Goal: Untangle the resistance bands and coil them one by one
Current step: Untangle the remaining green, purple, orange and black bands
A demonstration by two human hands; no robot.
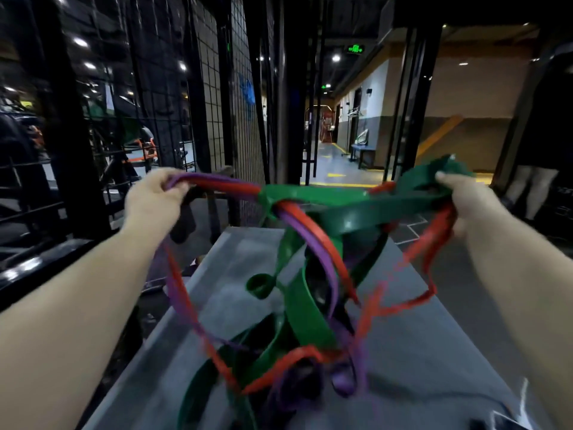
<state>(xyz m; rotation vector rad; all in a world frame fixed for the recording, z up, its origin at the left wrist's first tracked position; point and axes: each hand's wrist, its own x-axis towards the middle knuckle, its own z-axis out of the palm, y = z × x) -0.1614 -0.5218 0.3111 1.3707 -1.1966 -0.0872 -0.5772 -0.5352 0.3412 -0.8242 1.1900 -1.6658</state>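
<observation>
A tangle of resistance bands hangs between my raised hands above a grey bench (pixel 418 352). My left hand (pixel 152 200) grips a purple band (pixel 322 259) and a red band (pixel 322 240) together at the upper left. My right hand (pixel 465 197) grips a wide green band (pixel 335 197) at the upper right, with thin red loops hanging below it. The green band wraps around the red and purple ones at a knot in the middle. The lower loops of all three colours droop onto the bench, blurred.
A black wire-mesh rack (pixel 173 103) and dark metal posts stand to the left and ahead. A lit corridor (pixel 341 162) with yellow floor lines opens beyond. A person's legs (pixel 533 187) stand at the far right. A black cable (pixel 465 395) lies on the bench.
</observation>
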